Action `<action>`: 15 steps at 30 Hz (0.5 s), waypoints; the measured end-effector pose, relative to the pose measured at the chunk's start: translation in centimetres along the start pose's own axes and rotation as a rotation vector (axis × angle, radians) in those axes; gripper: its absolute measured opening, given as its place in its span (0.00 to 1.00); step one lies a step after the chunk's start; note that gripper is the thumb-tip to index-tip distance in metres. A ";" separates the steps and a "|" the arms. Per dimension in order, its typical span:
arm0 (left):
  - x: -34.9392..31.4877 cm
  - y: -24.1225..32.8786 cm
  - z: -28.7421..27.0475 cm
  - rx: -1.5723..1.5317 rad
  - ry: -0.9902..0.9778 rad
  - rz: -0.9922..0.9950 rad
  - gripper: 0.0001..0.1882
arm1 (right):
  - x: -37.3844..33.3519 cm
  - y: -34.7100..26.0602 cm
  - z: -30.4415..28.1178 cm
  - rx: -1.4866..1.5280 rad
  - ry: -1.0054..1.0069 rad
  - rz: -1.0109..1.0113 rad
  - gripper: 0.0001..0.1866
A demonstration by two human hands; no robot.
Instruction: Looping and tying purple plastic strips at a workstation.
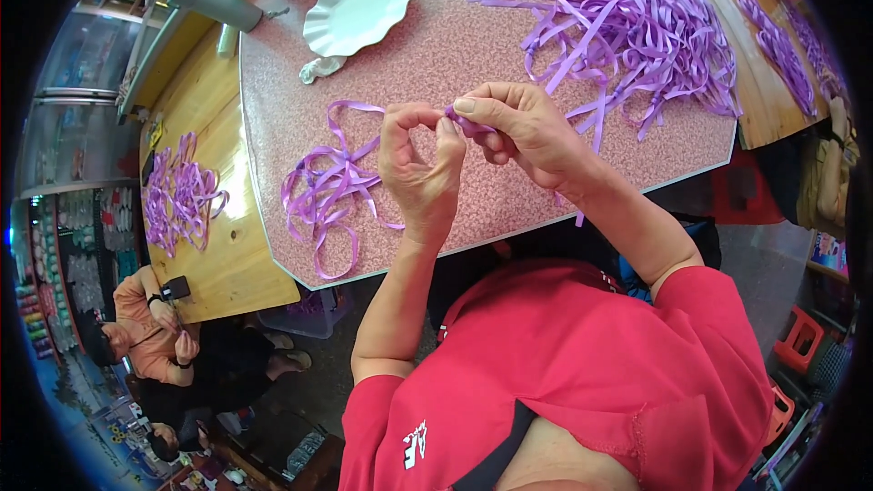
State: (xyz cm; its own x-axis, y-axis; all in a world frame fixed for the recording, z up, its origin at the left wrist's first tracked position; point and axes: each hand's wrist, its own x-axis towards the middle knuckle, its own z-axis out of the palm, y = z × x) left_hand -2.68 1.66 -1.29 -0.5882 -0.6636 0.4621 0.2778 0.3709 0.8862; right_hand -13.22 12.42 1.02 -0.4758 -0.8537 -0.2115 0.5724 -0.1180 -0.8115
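Note:
Both my hands meet above the pink patterned table mat. My left hand (421, 159) pinches a purple ribbon (468, 124) between thumb and forefinger. Gripping the same ribbon just beside it, my right hand (527, 127) has its thumb on top and the fingers curled under. Where the fingertips meet, the ribbon looks bunched; whether it is knotted there I cannot tell. Left of my left hand lies a small loose pile of looped purple ribbons (332, 182). Beyond my right hand spreads a large tangled heap of purple ribbons (637, 32), with strands trailing toward my wrist.
A white scalloped plate (358, 14) sits at the far left of the mat, near a grey tumbler (215, 2). More ribbon bundles (182, 193) lie on the wooden table at left, others (777, 53) at far right. A co-worker (150, 336) sits at lower left, hands together.

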 end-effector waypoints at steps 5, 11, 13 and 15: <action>-0.3 0.0 0.0 -0.069 0.001 -0.029 0.08 | -0.3 0.1 0.2 0.034 -0.012 0.031 0.09; -0.5 -0.5 0.1 -0.231 -0.019 -0.132 0.08 | 0.2 0.5 -0.5 0.068 -0.048 0.037 0.09; -0.4 -0.1 0.2 -0.073 -0.069 -0.049 0.09 | 0.3 0.5 -0.6 0.023 -0.015 0.029 0.09; -0.5 0.0 0.0 -0.061 -0.078 -0.044 0.11 | 0.3 0.6 -0.5 -0.026 0.033 -0.022 0.09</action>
State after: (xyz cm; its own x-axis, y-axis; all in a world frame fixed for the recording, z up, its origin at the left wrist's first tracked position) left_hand -2.41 1.96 -1.53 -0.6579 -0.6247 0.4207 0.2950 0.3002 0.9071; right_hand -13.40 12.31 0.19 -0.5102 -0.8338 -0.2111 0.5442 -0.1229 -0.8299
